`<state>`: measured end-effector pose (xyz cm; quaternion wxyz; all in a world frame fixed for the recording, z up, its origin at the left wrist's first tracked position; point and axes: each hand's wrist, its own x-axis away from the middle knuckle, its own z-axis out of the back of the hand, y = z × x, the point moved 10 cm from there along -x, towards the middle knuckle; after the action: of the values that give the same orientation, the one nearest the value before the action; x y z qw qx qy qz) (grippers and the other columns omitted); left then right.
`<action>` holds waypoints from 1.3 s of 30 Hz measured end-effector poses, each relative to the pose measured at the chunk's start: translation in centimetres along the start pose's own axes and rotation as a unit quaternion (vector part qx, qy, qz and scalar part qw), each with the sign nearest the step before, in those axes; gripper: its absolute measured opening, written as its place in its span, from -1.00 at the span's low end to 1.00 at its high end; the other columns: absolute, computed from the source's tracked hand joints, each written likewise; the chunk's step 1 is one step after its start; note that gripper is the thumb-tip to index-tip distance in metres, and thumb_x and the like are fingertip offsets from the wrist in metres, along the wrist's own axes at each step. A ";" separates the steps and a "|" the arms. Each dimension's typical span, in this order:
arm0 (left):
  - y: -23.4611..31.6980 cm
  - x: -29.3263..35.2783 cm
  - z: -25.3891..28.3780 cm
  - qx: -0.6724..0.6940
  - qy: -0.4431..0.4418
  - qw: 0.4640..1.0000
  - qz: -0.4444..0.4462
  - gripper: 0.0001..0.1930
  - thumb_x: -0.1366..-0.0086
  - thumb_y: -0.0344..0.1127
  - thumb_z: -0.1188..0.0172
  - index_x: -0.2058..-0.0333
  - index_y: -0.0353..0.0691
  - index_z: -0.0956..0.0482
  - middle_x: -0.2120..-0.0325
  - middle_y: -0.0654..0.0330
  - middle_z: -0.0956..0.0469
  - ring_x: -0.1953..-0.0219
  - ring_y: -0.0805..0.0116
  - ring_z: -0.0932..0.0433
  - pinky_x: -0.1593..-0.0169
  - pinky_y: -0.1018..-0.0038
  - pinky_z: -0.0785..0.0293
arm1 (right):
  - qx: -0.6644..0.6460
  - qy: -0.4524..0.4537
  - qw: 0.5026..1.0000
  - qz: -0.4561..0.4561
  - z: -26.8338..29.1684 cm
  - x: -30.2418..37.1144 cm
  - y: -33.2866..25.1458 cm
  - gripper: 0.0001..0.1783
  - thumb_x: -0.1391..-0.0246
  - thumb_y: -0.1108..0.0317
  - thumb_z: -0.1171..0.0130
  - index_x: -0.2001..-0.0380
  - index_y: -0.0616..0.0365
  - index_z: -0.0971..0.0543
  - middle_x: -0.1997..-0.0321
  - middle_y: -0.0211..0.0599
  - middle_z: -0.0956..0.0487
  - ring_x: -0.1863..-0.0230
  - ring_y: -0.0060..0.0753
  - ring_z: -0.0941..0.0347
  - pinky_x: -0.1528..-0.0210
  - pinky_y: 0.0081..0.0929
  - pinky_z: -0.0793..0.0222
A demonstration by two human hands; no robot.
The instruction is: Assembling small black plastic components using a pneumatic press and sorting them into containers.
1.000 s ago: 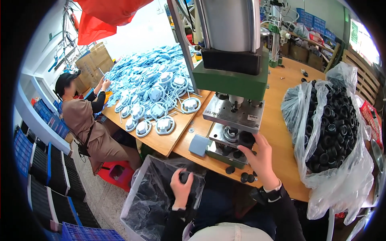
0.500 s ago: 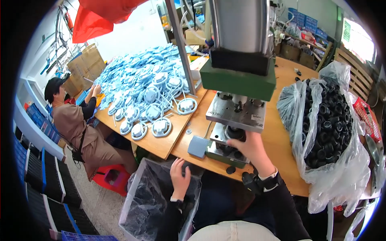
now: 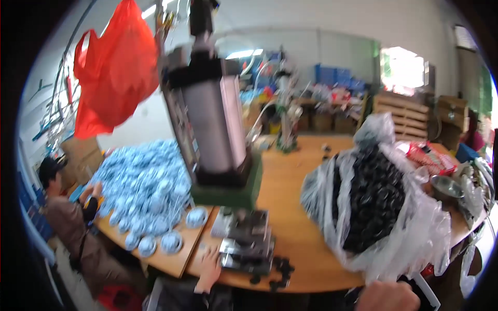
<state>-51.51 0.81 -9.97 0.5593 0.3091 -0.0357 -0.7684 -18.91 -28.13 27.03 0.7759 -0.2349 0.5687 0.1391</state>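
Note:
A bench press with a grey cylinder and a green block stands in front of me. Beneath it sits a metal die in two plates. My left hand rests at the table's front edge, just left of the die, its fingers stretched out and nothing visible in it. At the lower right, my right hand is low by the table edge, near the plastic bag of black round parts. It is blurred and its fingers are hidden. Several small black pieces lie right of the die.
Light-blue round plastic parts are heaped on the left of the wooden table. A co-worker sits there. A red bag hangs at upper left. Beyond the clear bag is a metal bowl.
My right hand has left the black part in the die and moved right and down. My left hand has come up from the crate to the table. The view has swung up and right.

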 end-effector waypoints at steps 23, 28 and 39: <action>14.6 -5.7 6.1 0.175 0.224 0.953 0.106 -0.51 -0.02 -0.01 -0.34 0.17 -0.24 -0.53 0.38 -0.03 -0.59 0.32 0.00 -0.56 0.24 0.22 -0.46 | 0.732 0.022 0.460 -0.502 24.1 34.1 7.5 -0.66 0.04 0.17 -0.19 0.31 0.24 -0.56 0.25 0.01 -0.52 0.13 0.06 -0.40 0.06 -0.15 -0.33; 17.3 -5.2 9.3 0.130 0.322 0.938 -0.003 -0.60 -0.01 -0.08 -0.36 0.28 -0.23 -0.53 0.49 0.08 -0.57 0.42 0.06 -0.55 0.31 0.28 -0.46 | 0.729 -0.159 0.381 -0.546 23.7 34.4 11.0 -0.71 0.08 0.17 -0.16 0.42 0.19 -0.63 0.26 -0.07 -0.59 0.14 -0.13 -0.49 0.17 -0.24 -0.39; 7.3 10.8 10.7 0.068 0.346 0.930 0.108 -0.66 -0.05 -0.28 -0.37 0.25 -0.36 -0.52 0.39 0.03 -0.55 0.34 0.12 -0.53 0.23 0.32 -0.47 | 0.750 -0.040 0.376 -0.543 21.4 34.3 8.6 -0.64 0.26 0.14 -0.23 0.43 0.18 -0.48 0.32 -0.14 -0.51 0.17 -0.02 -0.38 0.09 -0.09 -0.25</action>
<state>-52.87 -14.55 -3.08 0.5944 0.5872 0.0743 -0.5444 5.19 -11.41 -2.04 0.5664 0.1903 0.1599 -0.7858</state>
